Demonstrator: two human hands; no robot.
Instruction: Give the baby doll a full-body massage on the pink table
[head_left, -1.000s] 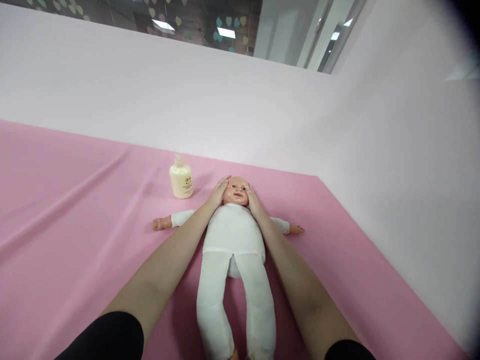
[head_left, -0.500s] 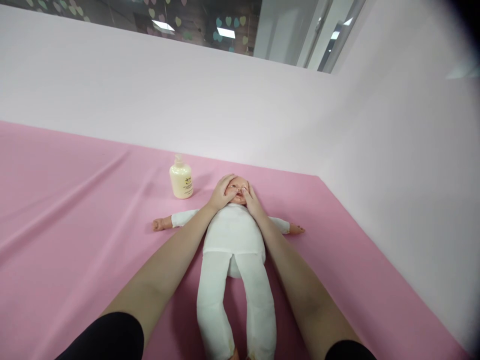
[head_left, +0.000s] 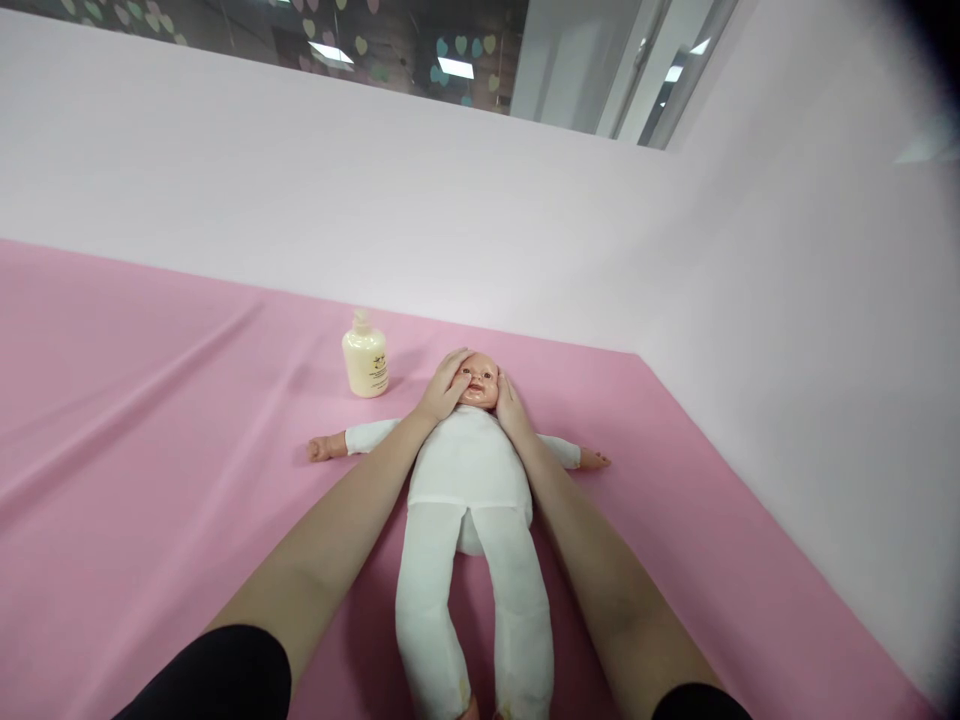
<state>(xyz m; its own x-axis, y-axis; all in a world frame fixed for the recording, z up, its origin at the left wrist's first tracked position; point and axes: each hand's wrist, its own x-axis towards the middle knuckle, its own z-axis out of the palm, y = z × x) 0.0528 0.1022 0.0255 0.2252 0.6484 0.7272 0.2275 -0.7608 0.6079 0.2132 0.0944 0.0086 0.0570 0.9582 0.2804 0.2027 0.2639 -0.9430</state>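
A baby doll (head_left: 471, 460) in white clothing lies on its back, arms stretched out sideways and legs toward me. My left hand (head_left: 442, 388) rests along the left side of its head (head_left: 481, 372), fingers extended and thumb on the cheek near the mouth. On the opposite side, my right hand (head_left: 511, 405) lies flat against the cheek and jaw, its fingers straight and partly hidden beside the head. Neither palm is visible. The doll's eyes, nose and mouth show between my hands.
A cream-coloured pump bottle (head_left: 366, 360) stands left of the doll's head. Pink sheeting (head_left: 187, 420) with a few creases covers the surface. White walls (head_left: 300, 200) border it at the back and right, with a window (head_left: 405, 50) above.
My right hand has slid outward from beside the doll's mouth and nose to the side of its face, uncovering the cheek and eye. My left hand stays nearly where it was.
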